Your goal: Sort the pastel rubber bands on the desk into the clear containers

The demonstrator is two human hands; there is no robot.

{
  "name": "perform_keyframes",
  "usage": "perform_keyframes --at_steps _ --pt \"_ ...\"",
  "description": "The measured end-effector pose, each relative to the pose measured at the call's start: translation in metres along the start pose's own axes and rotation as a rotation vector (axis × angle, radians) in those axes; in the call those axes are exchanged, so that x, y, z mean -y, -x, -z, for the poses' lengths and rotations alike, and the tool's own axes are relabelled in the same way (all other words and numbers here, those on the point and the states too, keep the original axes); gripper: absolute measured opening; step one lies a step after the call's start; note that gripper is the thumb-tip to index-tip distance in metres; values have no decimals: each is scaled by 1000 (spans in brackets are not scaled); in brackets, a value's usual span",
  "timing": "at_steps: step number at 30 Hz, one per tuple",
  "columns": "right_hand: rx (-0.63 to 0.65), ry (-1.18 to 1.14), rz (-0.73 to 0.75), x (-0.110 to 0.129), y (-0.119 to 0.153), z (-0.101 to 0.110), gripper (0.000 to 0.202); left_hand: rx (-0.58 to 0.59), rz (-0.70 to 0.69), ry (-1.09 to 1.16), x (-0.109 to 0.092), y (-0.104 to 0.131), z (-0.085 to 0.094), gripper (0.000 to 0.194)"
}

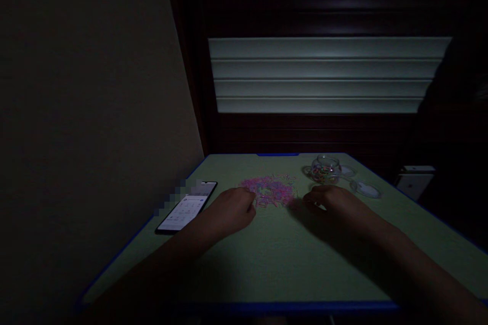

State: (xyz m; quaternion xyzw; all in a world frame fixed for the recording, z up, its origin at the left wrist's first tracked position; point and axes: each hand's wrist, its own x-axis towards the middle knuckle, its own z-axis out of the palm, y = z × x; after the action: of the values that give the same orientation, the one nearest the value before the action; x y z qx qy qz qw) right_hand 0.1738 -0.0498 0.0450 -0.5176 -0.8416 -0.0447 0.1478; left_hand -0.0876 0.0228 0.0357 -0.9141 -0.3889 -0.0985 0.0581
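Observation:
A loose heap of small, thin pink and purple pieces (272, 190), like tiny bands or clips, is spread on the pale green table (263, 254). My left hand (237, 206) rests at the heap's near left edge with its fingers curled; what they hold, if anything, is hidden. To the right of the heap, my right hand (331, 200) is held just over the table, fingertips bent together as in a pinch. Anything between them is too dark to make out. Behind the right hand stands a clear glass jar (326, 168) with multicoloured small pieces inside.
A phone (186, 210) with a lit screen lies left of my left forearm. Clear round lid-like pieces (366, 189) lie right of the jar. The table has a blue edge (278, 307). A wall (95, 86) borders the left, and a white box (414, 183) stands beyond the right side.

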Motion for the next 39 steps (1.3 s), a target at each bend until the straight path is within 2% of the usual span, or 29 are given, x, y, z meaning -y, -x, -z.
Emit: perform_keyframes --at_steps 5,14,26,39 --pt "-16 31 0 -1 0 0 28 119 89 20 7 7 3 18" --pt "-5 12 -11 1 2 1 25 119 64 36 4 5 3 18" --pt "5 52 -25 -2 0 0 27 278 115 64 -2 6 18 25" --pt "15 68 5 -1 -1 -10 24 273 129 135 -4 7 18 32"
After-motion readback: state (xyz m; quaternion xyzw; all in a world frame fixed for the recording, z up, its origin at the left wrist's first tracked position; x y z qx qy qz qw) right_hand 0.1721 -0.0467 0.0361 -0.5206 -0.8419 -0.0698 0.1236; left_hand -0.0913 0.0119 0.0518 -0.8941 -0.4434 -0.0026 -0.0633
